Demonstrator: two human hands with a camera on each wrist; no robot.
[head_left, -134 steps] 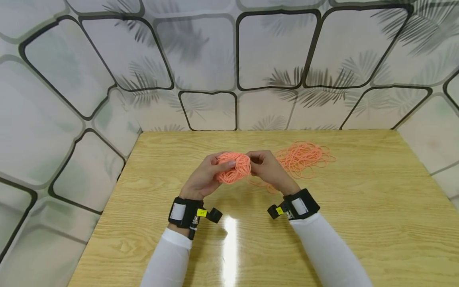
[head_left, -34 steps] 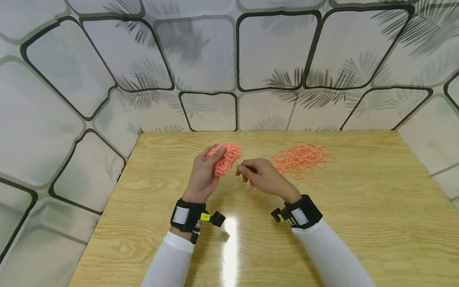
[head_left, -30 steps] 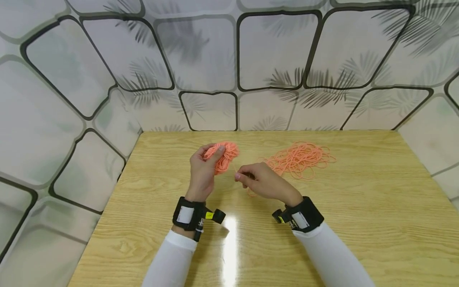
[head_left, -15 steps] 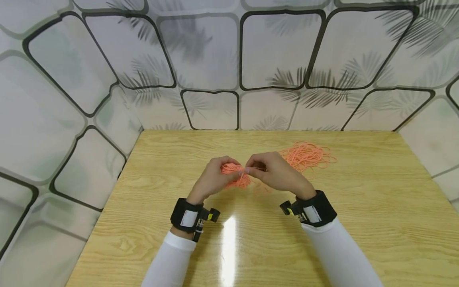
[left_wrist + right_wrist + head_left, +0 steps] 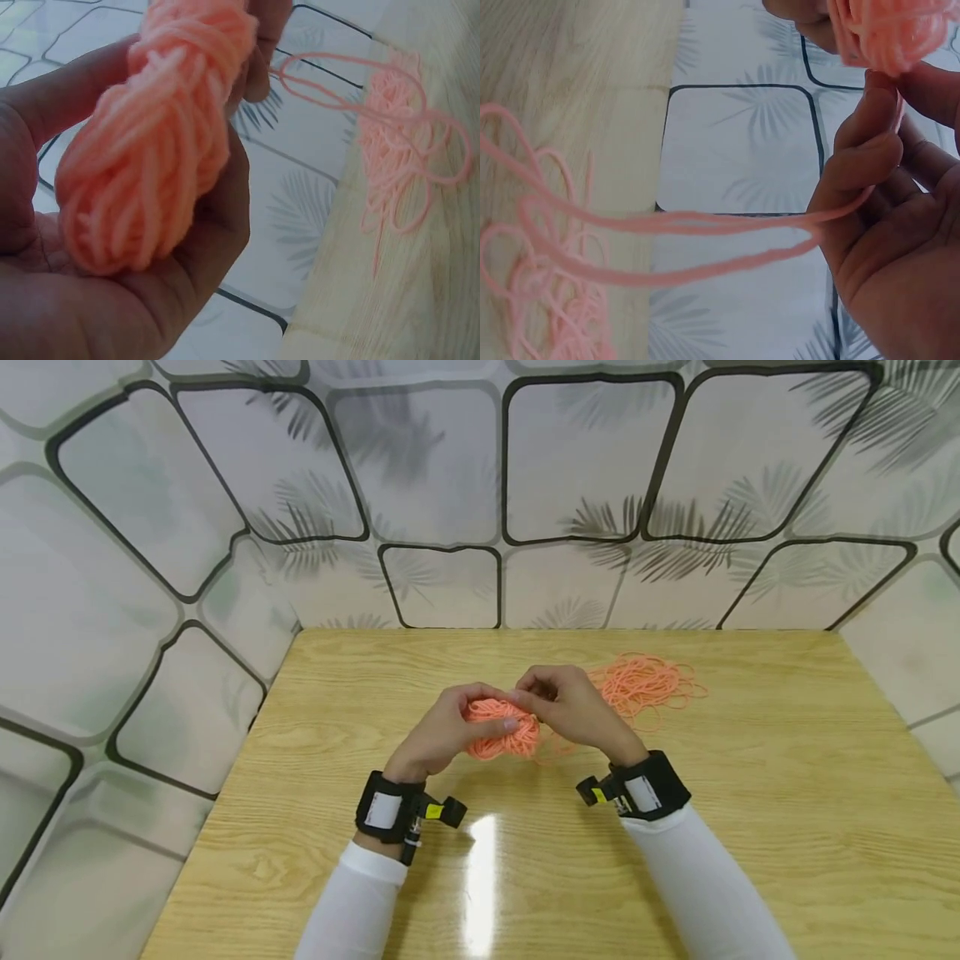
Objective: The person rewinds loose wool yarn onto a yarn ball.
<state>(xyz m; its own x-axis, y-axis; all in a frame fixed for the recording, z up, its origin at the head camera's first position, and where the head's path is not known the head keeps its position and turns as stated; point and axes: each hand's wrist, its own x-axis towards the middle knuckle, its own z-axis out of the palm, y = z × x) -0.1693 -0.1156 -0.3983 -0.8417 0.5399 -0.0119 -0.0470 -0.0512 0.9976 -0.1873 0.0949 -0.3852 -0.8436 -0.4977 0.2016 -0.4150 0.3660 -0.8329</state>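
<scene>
My left hand (image 5: 442, 731) grips a thick bundle of wound peach-orange yarn (image 5: 498, 739), its thumb lying across the front. In the left wrist view the bundle (image 5: 150, 150) rests between thumb and fingers, with strands crossing round its upper part. Right beside it, my right hand (image 5: 573, 706) pinches a strand at the bundle's upper right edge. The right wrist view shows the yarn strand (image 5: 898, 105) between thumb and curled fingers, just under the bundle (image 5: 900, 30). From that hand the yarn trails in loops (image 5: 667, 225) toward a loose pile.
A loose tangle of the same yarn (image 5: 645, 685) lies on the wooden table (image 5: 750, 793), behind and right of the right hand. Patterned fabric walls (image 5: 570, 460) stand at the table's back and sides. Each wrist wears a black strap with a small camera.
A second ago the hands were apart with a strand stretched between them. The left hand has turned and come right and down; the right hand has moved up to the bundle's edge.
</scene>
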